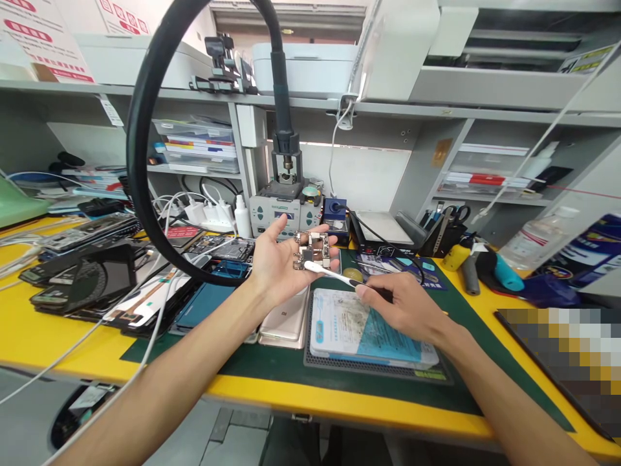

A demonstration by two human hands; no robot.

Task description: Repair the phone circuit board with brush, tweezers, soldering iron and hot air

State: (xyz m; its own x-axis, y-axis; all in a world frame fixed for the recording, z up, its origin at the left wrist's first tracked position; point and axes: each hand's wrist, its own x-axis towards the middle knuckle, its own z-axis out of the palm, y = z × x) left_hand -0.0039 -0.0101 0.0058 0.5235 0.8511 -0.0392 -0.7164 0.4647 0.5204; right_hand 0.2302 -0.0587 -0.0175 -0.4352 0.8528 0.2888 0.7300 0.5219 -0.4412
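My left hand (276, 259) is turned palm up, fingers stretched out, and a small phone circuit board (319, 244) rests across the fingers. The thumb stands apart from the board. My right hand (405, 299) is closed around the dark handle of a white toothbrush (334, 274). The brush's head lies at the lower edge of the board, seemingly touching it; its bristles are hidden. Below the right hand lies a plastic case (354, 330) with a blue and white cover. A pale gold phone (285, 317) lies under the left hand.
A thick black hose (133, 149) loops down in front of the left side. Stacked phones and parts (87, 259) crowd the table's left. Behind my hands stands a grey soldering station (286, 210). A tool holder (444, 233) and a clear bottle (538, 236) stand at right.
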